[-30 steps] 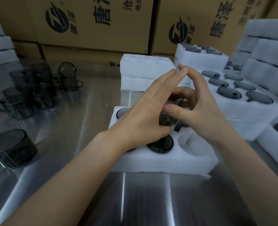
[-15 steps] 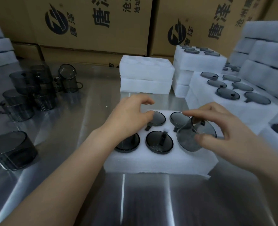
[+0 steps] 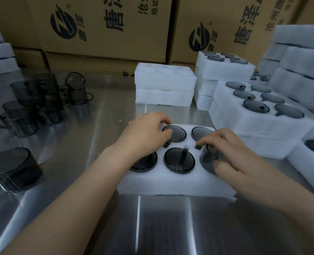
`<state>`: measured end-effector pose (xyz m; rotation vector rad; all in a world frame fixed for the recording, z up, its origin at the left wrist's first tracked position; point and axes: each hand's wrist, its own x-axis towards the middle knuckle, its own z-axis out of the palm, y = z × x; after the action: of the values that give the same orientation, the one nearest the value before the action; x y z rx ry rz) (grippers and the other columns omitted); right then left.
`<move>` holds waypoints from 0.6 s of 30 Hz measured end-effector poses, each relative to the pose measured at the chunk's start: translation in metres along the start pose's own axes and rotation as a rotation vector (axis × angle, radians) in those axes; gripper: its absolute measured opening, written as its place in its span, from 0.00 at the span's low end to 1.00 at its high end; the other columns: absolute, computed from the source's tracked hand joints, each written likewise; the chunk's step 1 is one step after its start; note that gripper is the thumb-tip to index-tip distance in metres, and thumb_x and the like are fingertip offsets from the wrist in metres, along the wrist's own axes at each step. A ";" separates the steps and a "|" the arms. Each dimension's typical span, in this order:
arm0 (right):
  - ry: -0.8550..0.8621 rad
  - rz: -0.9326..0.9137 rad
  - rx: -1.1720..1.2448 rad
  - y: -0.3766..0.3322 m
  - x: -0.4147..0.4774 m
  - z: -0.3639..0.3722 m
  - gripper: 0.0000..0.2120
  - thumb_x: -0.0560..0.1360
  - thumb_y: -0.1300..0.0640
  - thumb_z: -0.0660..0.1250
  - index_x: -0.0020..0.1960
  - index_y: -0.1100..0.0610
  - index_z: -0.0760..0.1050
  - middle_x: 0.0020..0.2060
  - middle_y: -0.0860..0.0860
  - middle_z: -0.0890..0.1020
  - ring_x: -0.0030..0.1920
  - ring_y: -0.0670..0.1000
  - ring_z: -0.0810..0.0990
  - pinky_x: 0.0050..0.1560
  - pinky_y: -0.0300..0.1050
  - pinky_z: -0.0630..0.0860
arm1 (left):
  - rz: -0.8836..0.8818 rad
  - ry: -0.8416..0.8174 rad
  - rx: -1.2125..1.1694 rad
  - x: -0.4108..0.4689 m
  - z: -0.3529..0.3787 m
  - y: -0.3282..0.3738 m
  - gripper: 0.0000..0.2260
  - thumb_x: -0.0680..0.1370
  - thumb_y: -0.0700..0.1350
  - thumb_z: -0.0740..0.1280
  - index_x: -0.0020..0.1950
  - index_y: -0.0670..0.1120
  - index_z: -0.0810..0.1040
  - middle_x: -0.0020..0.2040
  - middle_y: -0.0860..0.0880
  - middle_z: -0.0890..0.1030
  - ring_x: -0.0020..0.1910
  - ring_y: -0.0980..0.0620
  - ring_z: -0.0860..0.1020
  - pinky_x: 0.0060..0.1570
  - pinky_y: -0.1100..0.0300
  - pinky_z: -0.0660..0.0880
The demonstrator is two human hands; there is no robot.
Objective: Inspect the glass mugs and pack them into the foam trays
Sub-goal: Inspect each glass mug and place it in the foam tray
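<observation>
A white foam tray (image 3: 171, 183) lies on the steel table in front of me, with smoky glass mugs sunk upside down in its holes. My right hand (image 3: 228, 155) grips a smoky mug (image 3: 207, 159) from above at the tray's front right hole, fingers curled over its base, the mug partly sunk and a little tilted. My left hand (image 3: 145, 133) rests with curled fingers on the tray's back left part, its fingertips touching a seated mug (image 3: 178, 133). Another seated mug (image 3: 179, 160) shows in the front middle hole.
Loose smoky mugs (image 3: 33, 103) stand at the left, with one big mug (image 3: 11, 168) near the front left edge. Two empty foam trays (image 3: 164, 89) are stacked behind. Filled trays (image 3: 263, 115) pile up at the right. Cardboard boxes (image 3: 104, 28) line the back.
My right hand has lowered the mug from a tilted hold above the tray into the front right hole. My left hand has stayed on the tray's back left part.
</observation>
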<state>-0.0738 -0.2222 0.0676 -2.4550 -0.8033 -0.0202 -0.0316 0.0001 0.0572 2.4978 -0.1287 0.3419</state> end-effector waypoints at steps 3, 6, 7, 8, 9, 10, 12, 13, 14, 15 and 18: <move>-0.013 -0.032 -0.060 0.005 -0.004 0.005 0.19 0.77 0.54 0.55 0.67 0.44 0.65 0.65 0.27 0.55 0.71 0.31 0.52 0.62 0.20 0.51 | 0.014 0.018 0.016 0.002 0.002 -0.001 0.10 0.77 0.49 0.66 0.57 0.54 0.80 0.34 0.61 0.70 0.43 0.52 0.71 0.51 0.55 0.73; -0.097 -0.018 -0.147 0.009 -0.003 0.007 0.26 0.78 0.44 0.50 0.76 0.41 0.53 0.70 0.24 0.43 0.71 0.27 0.38 0.65 0.21 0.38 | 0.018 0.018 0.022 0.002 0.002 0.001 0.10 0.77 0.49 0.66 0.56 0.54 0.80 0.34 0.61 0.69 0.43 0.51 0.72 0.52 0.53 0.74; -0.145 0.009 -0.191 0.010 -0.003 0.007 0.27 0.78 0.41 0.47 0.77 0.40 0.48 0.71 0.25 0.38 0.71 0.28 0.33 0.67 0.24 0.35 | 0.020 0.017 0.025 0.002 0.002 0.001 0.09 0.77 0.49 0.66 0.56 0.54 0.80 0.34 0.61 0.69 0.43 0.51 0.72 0.52 0.52 0.75; -0.195 0.033 -0.230 0.010 -0.001 0.007 0.29 0.78 0.38 0.45 0.77 0.39 0.43 0.70 0.25 0.35 0.69 0.27 0.30 0.69 0.28 0.33 | 0.021 0.018 0.025 0.002 0.002 0.001 0.09 0.77 0.49 0.66 0.56 0.54 0.80 0.34 0.61 0.70 0.43 0.50 0.73 0.53 0.51 0.75; -0.236 0.053 -0.262 0.009 0.000 0.007 0.32 0.76 0.37 0.45 0.77 0.38 0.41 0.69 0.26 0.32 0.68 0.28 0.28 0.72 0.33 0.32 | 0.022 0.017 0.026 0.002 0.002 0.001 0.09 0.77 0.49 0.66 0.55 0.53 0.80 0.34 0.60 0.70 0.44 0.50 0.73 0.53 0.51 0.75; -0.265 0.069 -0.287 0.008 0.002 0.007 0.34 0.74 0.35 0.44 0.77 0.39 0.39 0.69 0.27 0.30 0.67 0.28 0.26 0.74 0.37 0.32 | 0.023 0.014 0.027 0.002 0.002 0.001 0.09 0.77 0.49 0.65 0.55 0.53 0.80 0.34 0.60 0.70 0.44 0.49 0.74 0.53 0.50 0.75; -0.300 0.092 -0.335 0.005 0.004 0.007 0.36 0.72 0.33 0.43 0.77 0.38 0.36 0.70 0.29 0.28 0.67 0.29 0.24 0.74 0.41 0.32 | 0.026 0.010 0.034 0.001 0.002 0.002 0.09 0.77 0.49 0.65 0.56 0.53 0.80 0.33 0.60 0.70 0.45 0.49 0.74 0.53 0.51 0.75; -0.315 0.101 -0.360 0.003 0.005 0.007 0.37 0.72 0.32 0.42 0.77 0.38 0.35 0.70 0.30 0.27 0.67 0.30 0.23 0.74 0.42 0.31 | 0.025 0.010 0.035 0.001 0.001 0.003 0.10 0.77 0.49 0.65 0.56 0.53 0.80 0.33 0.60 0.70 0.45 0.49 0.75 0.53 0.51 0.75; -0.328 0.110 -0.381 0.002 0.006 0.006 0.37 0.71 0.31 0.41 0.77 0.38 0.34 0.69 0.30 0.26 0.67 0.30 0.23 0.74 0.42 0.31 | 0.024 0.009 0.035 0.001 0.001 0.004 0.09 0.77 0.48 0.65 0.56 0.53 0.80 0.33 0.59 0.70 0.46 0.48 0.75 0.52 0.52 0.75; -0.341 0.120 -0.395 0.001 0.006 0.005 0.37 0.71 0.30 0.40 0.77 0.37 0.33 0.70 0.30 0.25 0.67 0.31 0.23 0.74 0.43 0.31 | 0.023 0.009 0.037 0.001 0.001 0.004 0.09 0.77 0.48 0.65 0.56 0.53 0.80 0.34 0.58 0.71 0.47 0.47 0.76 0.51 0.52 0.75; -0.367 0.164 -0.418 -0.007 0.008 0.004 0.38 0.70 0.28 0.40 0.76 0.37 0.33 0.71 0.32 0.26 0.69 0.33 0.23 0.76 0.48 0.34 | 0.022 0.003 0.050 0.002 0.001 0.006 0.10 0.77 0.48 0.64 0.56 0.53 0.79 0.37 0.56 0.73 0.50 0.46 0.77 0.49 0.54 0.75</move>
<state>-0.0716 -0.2108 0.0694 -2.9666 -0.8074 0.3675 -0.0306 -0.0055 0.0604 2.5467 -0.1481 0.3618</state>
